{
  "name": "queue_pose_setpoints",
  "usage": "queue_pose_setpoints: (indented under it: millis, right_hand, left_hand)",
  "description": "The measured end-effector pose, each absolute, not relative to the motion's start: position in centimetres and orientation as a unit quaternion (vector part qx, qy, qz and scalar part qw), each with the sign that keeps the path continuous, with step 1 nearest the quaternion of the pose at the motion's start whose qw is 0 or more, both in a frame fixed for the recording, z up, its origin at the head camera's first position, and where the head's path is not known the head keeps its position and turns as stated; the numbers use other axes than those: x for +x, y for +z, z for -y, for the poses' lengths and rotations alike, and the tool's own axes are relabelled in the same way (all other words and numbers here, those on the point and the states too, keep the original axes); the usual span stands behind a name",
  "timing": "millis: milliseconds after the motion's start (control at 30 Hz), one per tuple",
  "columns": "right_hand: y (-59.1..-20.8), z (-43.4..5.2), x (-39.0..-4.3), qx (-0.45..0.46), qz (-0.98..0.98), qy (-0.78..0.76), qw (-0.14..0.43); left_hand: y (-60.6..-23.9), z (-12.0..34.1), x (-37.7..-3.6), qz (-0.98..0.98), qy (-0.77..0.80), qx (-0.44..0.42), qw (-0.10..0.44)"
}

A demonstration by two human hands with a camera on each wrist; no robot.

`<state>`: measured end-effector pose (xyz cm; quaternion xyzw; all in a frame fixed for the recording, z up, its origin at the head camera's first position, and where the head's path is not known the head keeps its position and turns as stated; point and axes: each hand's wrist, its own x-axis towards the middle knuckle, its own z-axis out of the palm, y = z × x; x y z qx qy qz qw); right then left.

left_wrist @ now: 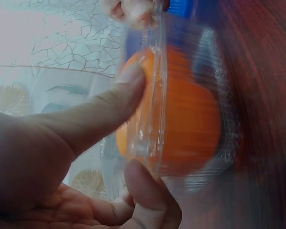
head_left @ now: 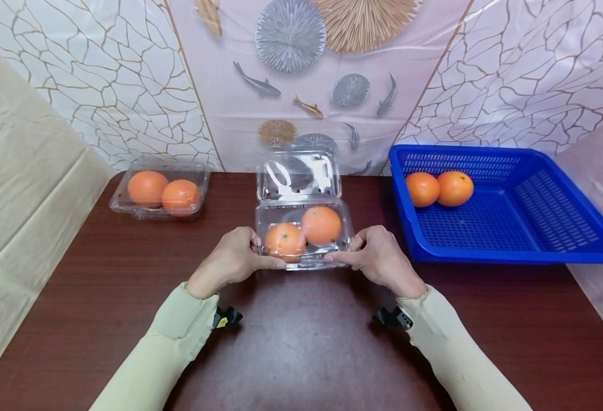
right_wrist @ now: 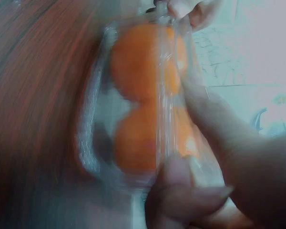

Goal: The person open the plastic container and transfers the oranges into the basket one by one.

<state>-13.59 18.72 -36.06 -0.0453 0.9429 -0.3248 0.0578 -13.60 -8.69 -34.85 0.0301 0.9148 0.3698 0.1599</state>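
Open clear plastic box is sitting at the middle of the dark wood worktop, lid standing up at the back. Two oranges are lying inside it, one front-left, one back-right, touching each other. Left hand is pinching the box's left front edge, thumb on the rim, fingers curled under it. Right hand is doing the same on the right front edge, thumb on top, fingers clamped beneath. Wrist views are blurry but showing the rim squeezed between thumb and fingers on both sides. A second clear box is sitting closed at far left, holding two oranges. Blue basket is sitting at right, near the open box, holding two more oranges at its back-left corner.
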Motion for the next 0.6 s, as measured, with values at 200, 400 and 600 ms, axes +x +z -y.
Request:
queue_pose_setpoints:
  millis: [200,400,600]
  right_hand:
    - [-35.95,-18.85,-13.66,-0.048,-0.941,-0.331,0.06]
    - [-35.89,-18.92,-13.64,-0.036,-0.936,-0.339,0.089]
    - [-35.86,-19.0,-13.66,-0.034,-0.933,-0.343,0.1]
  left_hand:
    - [-34.89,8.77,-13.61,-0.913,0.377,0.02,0.155]
    - [-34.94,8.91,-13.5,-0.914,0.369,0.036,0.162]
    - [-34.93,8.83,-13.38,-0.917,0.355,0.06,0.174]
